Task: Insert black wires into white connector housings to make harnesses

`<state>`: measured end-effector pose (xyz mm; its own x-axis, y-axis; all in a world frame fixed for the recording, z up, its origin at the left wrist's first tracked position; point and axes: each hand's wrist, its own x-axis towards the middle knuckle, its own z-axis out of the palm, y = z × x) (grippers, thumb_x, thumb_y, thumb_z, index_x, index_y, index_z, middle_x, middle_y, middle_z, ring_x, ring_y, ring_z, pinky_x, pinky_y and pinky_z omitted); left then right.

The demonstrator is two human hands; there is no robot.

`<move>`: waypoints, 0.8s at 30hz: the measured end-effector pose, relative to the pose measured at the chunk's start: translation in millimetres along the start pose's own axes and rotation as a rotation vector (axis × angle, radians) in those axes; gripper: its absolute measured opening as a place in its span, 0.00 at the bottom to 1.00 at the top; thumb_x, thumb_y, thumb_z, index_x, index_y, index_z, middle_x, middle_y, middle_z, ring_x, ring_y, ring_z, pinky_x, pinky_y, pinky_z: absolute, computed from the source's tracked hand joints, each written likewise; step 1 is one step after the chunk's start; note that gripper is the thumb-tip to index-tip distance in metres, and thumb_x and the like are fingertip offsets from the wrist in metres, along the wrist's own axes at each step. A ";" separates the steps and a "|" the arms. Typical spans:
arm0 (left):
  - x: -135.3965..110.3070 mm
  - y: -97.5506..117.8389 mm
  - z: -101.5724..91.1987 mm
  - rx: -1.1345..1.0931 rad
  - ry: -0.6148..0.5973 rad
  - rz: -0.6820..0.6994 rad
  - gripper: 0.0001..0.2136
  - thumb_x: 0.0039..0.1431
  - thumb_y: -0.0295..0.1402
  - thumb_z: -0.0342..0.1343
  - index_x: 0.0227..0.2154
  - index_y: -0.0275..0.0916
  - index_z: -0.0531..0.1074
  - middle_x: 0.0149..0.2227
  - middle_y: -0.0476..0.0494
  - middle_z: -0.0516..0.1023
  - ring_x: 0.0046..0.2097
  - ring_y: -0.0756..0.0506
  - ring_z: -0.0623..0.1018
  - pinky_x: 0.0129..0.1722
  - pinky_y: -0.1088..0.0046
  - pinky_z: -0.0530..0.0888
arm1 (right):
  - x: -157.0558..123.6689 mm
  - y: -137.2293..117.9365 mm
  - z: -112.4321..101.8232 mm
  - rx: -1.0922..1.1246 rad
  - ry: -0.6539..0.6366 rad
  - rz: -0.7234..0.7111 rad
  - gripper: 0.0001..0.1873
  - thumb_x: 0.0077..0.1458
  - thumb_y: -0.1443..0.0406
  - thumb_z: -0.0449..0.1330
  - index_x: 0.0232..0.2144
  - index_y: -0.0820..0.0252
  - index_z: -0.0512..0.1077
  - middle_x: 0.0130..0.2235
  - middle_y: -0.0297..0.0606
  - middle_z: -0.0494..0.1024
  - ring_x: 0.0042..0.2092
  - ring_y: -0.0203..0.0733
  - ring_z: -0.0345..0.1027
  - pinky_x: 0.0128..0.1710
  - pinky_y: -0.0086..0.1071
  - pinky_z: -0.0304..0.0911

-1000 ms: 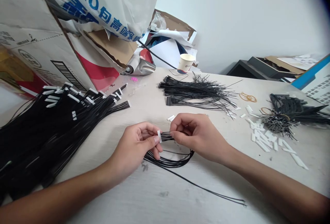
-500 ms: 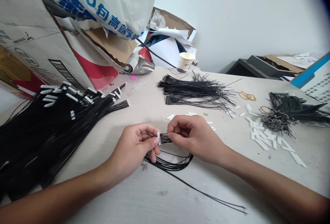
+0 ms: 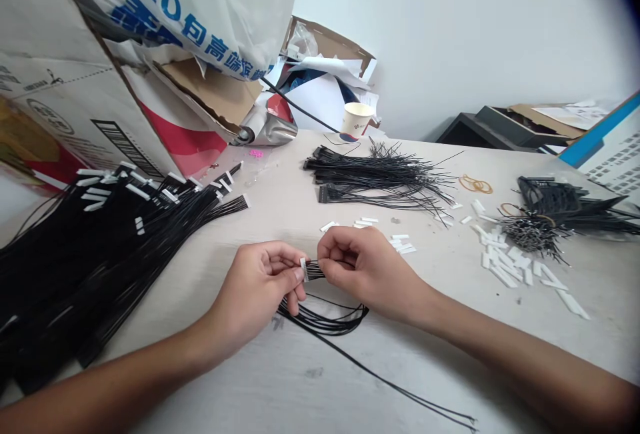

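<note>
Between thumb and fingers, my left hand [image 3: 263,281] pinches a small white connector [image 3: 304,269] with a row of thin black wires [image 3: 314,271] coming out of its right side. My right hand [image 3: 363,271] is closed on a wire close to the connector, thumb against forefinger; the wire's tip is hidden by the fingers. Below both hands the black wires loop round on the table [image 3: 320,321]. Two loose wire ends [image 3: 450,414] with small metal tips stretch toward the lower right.
A large heap of black wire harnesses [image 3: 125,241] with white connectors lies left. Behind my hands is a black wire bundle [image 3: 375,177]; a paper cup [image 3: 356,121] stands beyond. Loose white connectors [image 3: 505,257], rubber bands [image 3: 475,185] and another bundle [image 3: 545,211] are right.
My right hand has come slightly closer to the connector along the wires. The whole view has shifted a little; my left hand keeps its hold.
</note>
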<state>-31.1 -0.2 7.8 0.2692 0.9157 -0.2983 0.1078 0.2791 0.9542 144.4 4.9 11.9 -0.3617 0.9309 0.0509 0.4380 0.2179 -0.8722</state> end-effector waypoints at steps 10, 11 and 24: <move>0.6 -1.6 -2.5 -0.065 0.005 0.017 0.02 0.56 0.28 0.57 0.32 0.37 0.70 0.21 0.50 0.75 0.20 0.51 0.73 0.24 0.75 0.69 | -5.7 -2.3 -2.5 -0.475 0.175 -0.286 0.07 0.56 0.71 0.54 0.28 0.62 0.70 0.25 0.35 0.70 0.29 0.35 0.60 0.27 0.29 0.53; 1.1 -2.3 -2.9 -0.095 0.007 0.013 0.02 0.56 0.29 0.56 0.33 0.37 0.69 0.22 0.50 0.75 0.21 0.51 0.73 0.24 0.75 0.69 | -9.6 -5.7 -2.3 -0.591 0.221 -0.363 0.08 0.58 0.71 0.53 0.28 0.63 0.70 0.28 0.38 0.72 0.31 0.38 0.61 0.28 0.31 0.52; 0.6 -2.6 -5.1 -0.324 0.078 -0.080 0.03 0.59 0.27 0.54 0.34 0.37 0.65 0.24 0.48 0.75 0.23 0.52 0.73 0.25 0.78 0.69 | -40.2 -23.8 12.1 -0.730 -0.251 -0.255 0.09 0.54 0.71 0.55 0.23 0.59 0.63 0.23 0.32 0.69 0.23 0.35 0.55 0.24 0.34 0.41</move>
<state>-36.1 1.2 5.2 0.1971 0.9030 -0.3818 -0.1877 0.4169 0.8893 138.5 -41.3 24.8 -0.6587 0.7522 0.0190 0.7122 0.6314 -0.3068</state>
